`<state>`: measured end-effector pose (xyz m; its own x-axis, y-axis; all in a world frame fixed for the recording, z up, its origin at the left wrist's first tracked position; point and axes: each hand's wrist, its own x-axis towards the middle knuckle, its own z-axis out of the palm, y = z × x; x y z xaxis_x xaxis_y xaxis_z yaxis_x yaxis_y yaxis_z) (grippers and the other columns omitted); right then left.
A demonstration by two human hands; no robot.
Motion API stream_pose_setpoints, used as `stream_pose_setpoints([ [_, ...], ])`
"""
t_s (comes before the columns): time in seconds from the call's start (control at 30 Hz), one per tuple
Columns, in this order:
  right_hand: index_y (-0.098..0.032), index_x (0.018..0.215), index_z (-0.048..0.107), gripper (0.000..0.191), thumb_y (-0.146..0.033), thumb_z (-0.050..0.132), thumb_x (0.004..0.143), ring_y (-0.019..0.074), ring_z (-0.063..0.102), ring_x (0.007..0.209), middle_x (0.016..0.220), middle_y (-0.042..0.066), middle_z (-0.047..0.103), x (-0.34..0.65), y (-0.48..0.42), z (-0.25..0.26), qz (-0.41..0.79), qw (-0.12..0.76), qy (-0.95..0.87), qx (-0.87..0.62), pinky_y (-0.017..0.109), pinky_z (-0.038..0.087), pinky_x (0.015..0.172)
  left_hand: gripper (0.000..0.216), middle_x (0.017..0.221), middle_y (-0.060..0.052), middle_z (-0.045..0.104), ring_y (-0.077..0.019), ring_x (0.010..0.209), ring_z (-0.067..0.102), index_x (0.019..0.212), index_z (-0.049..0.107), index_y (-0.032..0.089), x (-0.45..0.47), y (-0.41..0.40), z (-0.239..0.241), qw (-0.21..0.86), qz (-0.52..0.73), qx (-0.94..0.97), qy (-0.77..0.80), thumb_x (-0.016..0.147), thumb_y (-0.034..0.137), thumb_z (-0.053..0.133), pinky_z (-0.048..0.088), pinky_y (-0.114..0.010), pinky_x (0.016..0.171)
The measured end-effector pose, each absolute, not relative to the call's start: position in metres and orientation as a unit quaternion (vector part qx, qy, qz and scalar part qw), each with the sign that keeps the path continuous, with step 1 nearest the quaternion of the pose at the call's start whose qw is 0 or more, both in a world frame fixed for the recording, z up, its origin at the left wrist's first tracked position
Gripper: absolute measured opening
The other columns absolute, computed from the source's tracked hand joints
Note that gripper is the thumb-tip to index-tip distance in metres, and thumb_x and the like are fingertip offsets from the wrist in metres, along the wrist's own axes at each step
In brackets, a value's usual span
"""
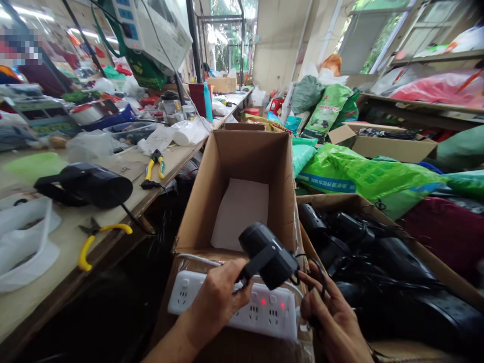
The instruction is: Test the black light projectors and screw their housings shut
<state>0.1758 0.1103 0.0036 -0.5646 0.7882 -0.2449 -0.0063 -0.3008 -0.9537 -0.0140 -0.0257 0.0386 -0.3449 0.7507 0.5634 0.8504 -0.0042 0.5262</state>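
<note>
My left hand (219, 297) is closed round the handle of a small black hair dryer (269, 254), holding it above a white power strip (230, 305) with two red lights lit. My right hand (328, 312) is closed on the dryer's black cord (315, 282) just to its right. Behind them stands an open cardboard box (242, 151) with a white sheet lying on its bottom.
A second box (342, 201) at the right holds several black dryers and cords. The workbench (53, 242) on the left carries another black dryer (88, 184), yellow-handled pliers (93, 239), green-yellow pliers (154, 166) and plastic bags. Green sacks (363, 176) are piled at right.
</note>
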Motion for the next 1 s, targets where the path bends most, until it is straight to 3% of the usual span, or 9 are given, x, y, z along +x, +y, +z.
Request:
stream_pose_setpoints([
  [0.13, -0.025, 0.14, 0.032, 0.106, -0.059, 0.08, 0.052, 0.0318, 0.056, 0.114, 0.131, 0.014, 0.055, 0.17, 0.098, 0.006, 0.73, 0.277, -0.55, -0.296, 0.04, 0.05, 0.088, 0.018, 0.08, -0.007, 0.07, -0.0201, 0.066, 0.068, 0.101, 0.056, 0.017, 0.003, -0.029, 0.045, 0.075, -0.344, -0.652, -0.671, 0.092, 0.018, 0.041, 0.057, -0.03, 0.058],
  [0.23, -0.023, 0.131, 0.042, 0.093, -0.049, 0.084, 0.052, 0.029, 0.059, 0.105, 0.117, 0.009, 0.063, 0.169, 0.091, 0.003, 0.699, 0.306, -0.551, -0.339, 0.037, 0.049, 0.086, 0.026, 0.089, -0.012, 0.071, -0.0226, 0.069, 0.069, 0.108, 0.057, 0.016, 0.014, -0.031, 0.04, 0.145, -0.333, -0.672, -0.646, 0.094, 0.02, 0.035, 0.057, -0.033, 0.057],
  [0.33, -0.023, 0.112, 0.056, 0.062, -0.042, 0.081, 0.058, 0.0261, 0.061, 0.095, 0.105, 0.006, 0.067, 0.171, 0.089, 0.002, 0.743, 0.327, -0.475, -0.339, 0.033, 0.049, 0.077, 0.029, 0.101, -0.014, 0.069, -0.025, 0.081, 0.069, 0.119, 0.055, 0.019, 0.021, -0.032, 0.034, 0.186, -0.383, -0.651, -0.629, 0.092, 0.026, 0.048, 0.057, -0.037, 0.067],
  [0.43, -0.022, 0.092, 0.063, 0.04, -0.055, 0.065, 0.07, 0.0199, 0.06, 0.068, 0.087, 0.006, 0.07, 0.172, 0.09, 0.008, 0.805, 0.317, -0.378, -0.329, 0.029, 0.047, 0.053, 0.066, 0.118, -0.015, 0.062, -0.0298, 0.104, 0.062, 0.133, 0.043, 0.025, 0.019, -0.029, 0.039, 0.085, -0.485, -0.611, -0.62, 0.077, 0.047, 0.068, 0.053, -0.042, 0.086],
  [0.5, -0.02, 0.086, 0.066, 0.05, -0.067, 0.054, 0.072, 0.0136, 0.052, 0.049, 0.076, 0.007, 0.069, 0.173, 0.09, 0.015, 0.844, 0.28, -0.314, -0.333, 0.026, 0.042, 0.045, 0.077, 0.133, -0.016, 0.051, -0.0312, 0.115, 0.055, 0.139, 0.036, 0.026, 0.012, -0.023, 0.046, -0.045, -0.555, -0.549, -0.623, 0.074, 0.055, 0.066, 0.049, -0.044, 0.093],
  [0.57, -0.014, 0.085, 0.068, 0.064, -0.074, 0.049, 0.071, 0.0076, 0.044, 0.039, 0.069, 0.01, 0.069, 0.173, 0.088, 0.023, 0.892, 0.221, -0.219, -0.327, 0.023, 0.04, 0.042, 0.068, 0.141, -0.017, 0.043, -0.0301, 0.121, 0.051, 0.141, 0.034, 0.024, 0.004, -0.012, 0.051, -0.191, -0.599, -0.474, -0.617, 0.084, 0.053, 0.055, 0.048, -0.044, 0.095],
  [0.73, -0.005, 0.082, 0.07, 0.078, -0.079, 0.049, 0.069, -0.0017, 0.027, 0.029, 0.057, 0.007, 0.064, 0.173, 0.074, 0.029, 0.956, 0.106, -0.077, -0.263, 0.014, 0.032, 0.034, 0.053, 0.122, -0.012, 0.06, -0.0255, 0.112, 0.057, 0.135, 0.044, 0.017, -0.002, 0.018, 0.055, -0.448, -0.608, -0.391, -0.527, 0.09, 0.044, 0.049, 0.046, -0.039, 0.095],
  [0.87, -0.002, 0.085, 0.068, 0.075, -0.074, 0.056, 0.069, -0.0039, 0.025, 0.03, 0.058, 0.007, 0.064, 0.175, 0.066, 0.022, 0.962, 0.099, -0.058, -0.248, 0.011, 0.031, 0.033, 0.042, 0.096, -0.008, 0.068, -0.0211, 0.089, 0.062, 0.123, 0.053, 0.013, 0.004, 0.026, 0.054, -0.45, -0.594, -0.386, -0.544, 0.087, 0.034, 0.055, 0.05, -0.035, 0.083],
  [1.0, -0.003, 0.086, 0.067, 0.067, -0.067, 0.062, 0.071, -0.0046, 0.027, 0.032, 0.063, 0.007, 0.066, 0.178, 0.064, 0.016, 0.962, 0.09, -0.054, -0.253, 0.009, 0.03, 0.034, 0.038, 0.091, -0.007, 0.068, -0.02, 0.083, 0.062, 0.118, 0.056, 0.012, 0.005, 0.024, 0.052, -0.42, -0.588, -0.377, -0.58, 0.086, 0.032, 0.057, 0.051, -0.032, 0.076],
])
